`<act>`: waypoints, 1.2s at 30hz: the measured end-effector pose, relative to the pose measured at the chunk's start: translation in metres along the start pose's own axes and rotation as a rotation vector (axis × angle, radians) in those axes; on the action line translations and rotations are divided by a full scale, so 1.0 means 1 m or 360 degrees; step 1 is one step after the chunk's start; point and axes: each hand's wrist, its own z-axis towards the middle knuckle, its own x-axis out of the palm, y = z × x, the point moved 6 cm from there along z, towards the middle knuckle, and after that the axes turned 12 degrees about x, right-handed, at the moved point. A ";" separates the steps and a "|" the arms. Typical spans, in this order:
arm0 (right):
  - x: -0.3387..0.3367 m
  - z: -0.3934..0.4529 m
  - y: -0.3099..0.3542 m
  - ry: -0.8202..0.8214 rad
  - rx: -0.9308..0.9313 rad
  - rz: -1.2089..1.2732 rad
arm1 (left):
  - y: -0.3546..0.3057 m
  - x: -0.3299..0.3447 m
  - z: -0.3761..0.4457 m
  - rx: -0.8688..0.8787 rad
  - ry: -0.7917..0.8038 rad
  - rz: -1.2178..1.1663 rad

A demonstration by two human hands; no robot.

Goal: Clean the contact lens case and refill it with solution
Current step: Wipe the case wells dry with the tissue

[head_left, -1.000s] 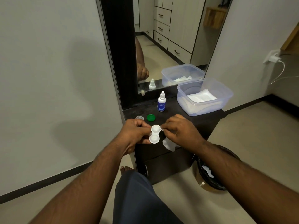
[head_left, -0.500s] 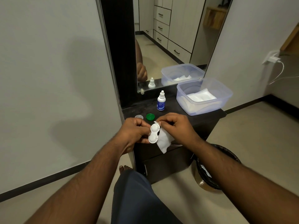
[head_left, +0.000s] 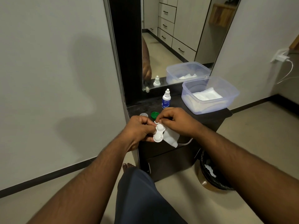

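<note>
My left hand [head_left: 139,130] pinches the white two-cup contact lens case [head_left: 158,133], held above the front edge of the dark cabinet top [head_left: 215,117] with its rounded underside toward me. My right hand [head_left: 178,122] grips a white tissue [head_left: 171,138] against the case's upper cup; the tissue hangs down to the right. The small white and blue solution bottle [head_left: 166,99] stands upright behind my hands. A green cap [head_left: 154,114] and a clear cap [head_left: 143,114] lie on the cabinet top just beyond my left hand.
A clear plastic tub [head_left: 233,97] with white tissues stands at the right of the cabinet top. A mirror [head_left: 174,46] rises behind it. A black-lined waste bin [head_left: 208,172] with a crumpled tissue sits on the floor at the right. My knee [head_left: 137,191] is below.
The tissue came out from behind the case and now hangs over its right side. Both hands stayed together, shifting slightly up and left.
</note>
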 end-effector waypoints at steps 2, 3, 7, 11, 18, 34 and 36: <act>-0.002 0.003 0.008 0.0135 -0.0064 -0.0210 | -0.001 0.001 -0.001 0.0011 -0.0006 0.0000; -0.004 0.004 0.010 0.0176 -0.0081 -0.0305 | -0.002 0.001 -0.001 0.0008 -0.0009 -0.0005; -0.013 -0.007 0.010 0.0113 -0.0024 -0.0461 | -0.002 0.000 -0.002 -0.0040 -0.0031 0.0001; -0.005 -0.028 0.008 -0.0078 -0.0018 -0.0273 | -0.007 0.001 -0.007 -0.0019 -0.0051 -0.0077; -0.001 -0.041 -0.014 -0.0313 0.0266 0.0787 | -0.011 0.001 -0.014 0.0168 -0.0231 -0.0234; -0.001 -0.017 -0.015 -0.0406 0.0262 0.1292 | -0.017 -0.014 0.008 0.0806 0.0009 0.0334; 0.002 -0.018 -0.012 -0.0381 0.0190 0.1205 | -0.021 -0.013 0.007 0.0916 0.0033 0.0459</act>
